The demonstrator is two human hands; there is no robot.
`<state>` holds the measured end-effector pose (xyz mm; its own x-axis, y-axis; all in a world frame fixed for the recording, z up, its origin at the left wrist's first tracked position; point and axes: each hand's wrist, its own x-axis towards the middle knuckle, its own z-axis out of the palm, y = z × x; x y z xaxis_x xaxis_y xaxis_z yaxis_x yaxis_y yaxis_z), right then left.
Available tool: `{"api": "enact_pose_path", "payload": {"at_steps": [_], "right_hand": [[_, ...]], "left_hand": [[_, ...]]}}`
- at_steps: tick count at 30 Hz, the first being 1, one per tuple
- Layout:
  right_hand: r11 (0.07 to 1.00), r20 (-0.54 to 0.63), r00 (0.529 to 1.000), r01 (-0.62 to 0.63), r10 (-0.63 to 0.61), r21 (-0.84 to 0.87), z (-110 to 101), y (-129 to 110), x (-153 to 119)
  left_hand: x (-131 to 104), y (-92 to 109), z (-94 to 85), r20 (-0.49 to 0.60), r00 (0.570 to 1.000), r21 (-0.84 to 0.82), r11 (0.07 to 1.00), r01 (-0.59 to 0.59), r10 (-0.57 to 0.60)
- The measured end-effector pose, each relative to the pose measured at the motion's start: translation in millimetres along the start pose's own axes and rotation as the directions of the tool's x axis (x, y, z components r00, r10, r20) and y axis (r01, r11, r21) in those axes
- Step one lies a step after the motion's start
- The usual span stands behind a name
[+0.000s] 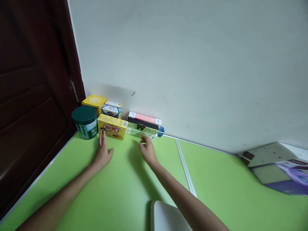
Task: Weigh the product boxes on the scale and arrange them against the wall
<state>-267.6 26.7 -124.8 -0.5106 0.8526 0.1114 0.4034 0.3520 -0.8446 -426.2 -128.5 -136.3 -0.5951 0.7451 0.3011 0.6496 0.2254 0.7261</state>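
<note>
My left hand (103,152) is open, fingers stretched forward and thumb apart. Its fingertips are at the left front of a yellow snack box (112,128); whether they touch it I cannot tell. Left of that box stands a green tub (85,123) with a dark lid. My right hand (148,150) holds nothing, its fingers loosely bent and the thumb a little apart. It is just in front of a black and green box (141,126). Behind that box lies a long pink and white box (145,117), with a blue item (161,131) showing at its right end.
Against the wall stand a yellow box (94,102) and a white and blue box (112,108). A pale flat object (168,218) with rounded corners lies near the front edge. At far right are a patterned box (271,155) and a purple package (284,179). A dark door (31,89) borders the left.
</note>
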Motion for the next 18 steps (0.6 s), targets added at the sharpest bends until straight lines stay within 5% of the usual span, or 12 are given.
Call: {"api": "enact_pose_path", "payload": {"at_steps": [5, 13, 18], "right_hand": [[0.988, -0.128, 0.981, -0.138, 0.145, 0.062, -45, 40, 14], [0.956, -0.052, 0.982, -0.166, 0.184, 0.240, -14, 22, 31], [0.932, -0.217, 0.919, -0.277, 0.328, 0.235, -48, 41, 28]], "left_hand": [[10, 1, 17.0, -0.041, 0.999, -0.027, 0.999, 0.025, -0.026], [20, -1, 23.6, 0.002, 0.999, -0.024, 0.999, 0.048, -0.048], [18, -5, 28.2, -0.017, 1.000, 0.037, 0.999, 0.027, -0.026]]}}
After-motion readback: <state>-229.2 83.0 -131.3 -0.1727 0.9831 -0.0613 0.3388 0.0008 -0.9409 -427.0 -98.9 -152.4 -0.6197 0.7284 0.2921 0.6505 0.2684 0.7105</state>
